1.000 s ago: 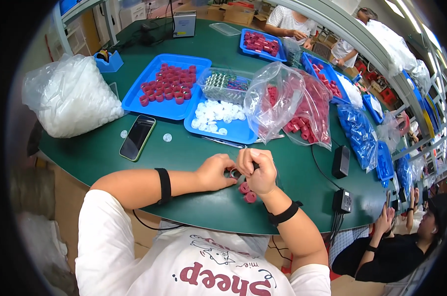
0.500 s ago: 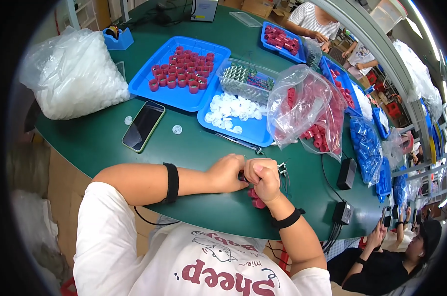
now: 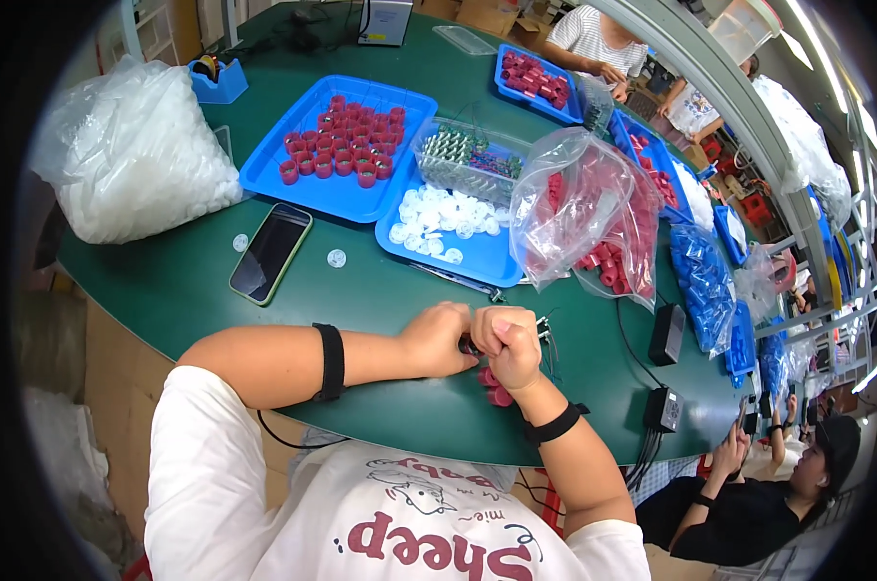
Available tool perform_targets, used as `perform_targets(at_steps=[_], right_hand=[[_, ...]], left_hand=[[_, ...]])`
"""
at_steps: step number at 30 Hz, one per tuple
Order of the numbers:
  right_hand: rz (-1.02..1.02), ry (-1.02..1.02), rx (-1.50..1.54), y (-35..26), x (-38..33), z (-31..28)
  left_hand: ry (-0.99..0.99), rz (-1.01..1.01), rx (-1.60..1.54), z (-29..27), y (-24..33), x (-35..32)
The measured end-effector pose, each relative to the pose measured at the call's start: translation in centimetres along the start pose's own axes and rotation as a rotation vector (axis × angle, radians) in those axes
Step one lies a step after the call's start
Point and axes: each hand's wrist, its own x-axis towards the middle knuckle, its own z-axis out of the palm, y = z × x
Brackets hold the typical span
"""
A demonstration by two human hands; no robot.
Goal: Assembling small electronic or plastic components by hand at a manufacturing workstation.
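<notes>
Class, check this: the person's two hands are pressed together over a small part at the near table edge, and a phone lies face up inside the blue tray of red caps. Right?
Not quite. In the head view the phone lies on the green table, beside the blue tray of red caps, not in it. The left hand and right hand do meet there.

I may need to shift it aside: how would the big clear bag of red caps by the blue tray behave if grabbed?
The clear bag of red caps would probably sag and shift, since its film is crumpled. It lies open-ended, so caps might spill.
</notes>
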Motion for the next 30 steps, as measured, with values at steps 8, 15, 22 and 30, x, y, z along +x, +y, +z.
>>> perform_targets(at_steps=[8,15,22,30], right_hand=[[0.044,0.031,0.033,0.2,-0.7,-0.4],[-0.043,-0.023,-0.087,0.5,-0.3,-0.2],[-0.269,0.150,0.386,-6.2,-1.0,-1.8],[0.247,0.425,-0.097,-9.3,-5.4,-2.8]], left_hand=[[-0.015,0.001,0.090,-0.1,-0.1,-0.2],[0.014,-0.041,0.081,-0.1,0.3,0.1],[-0.028,0.000,0.010,-2.0,2.2,-0.2],[0.237,0.352,0.022,-3.6,7.5,-0.2]])
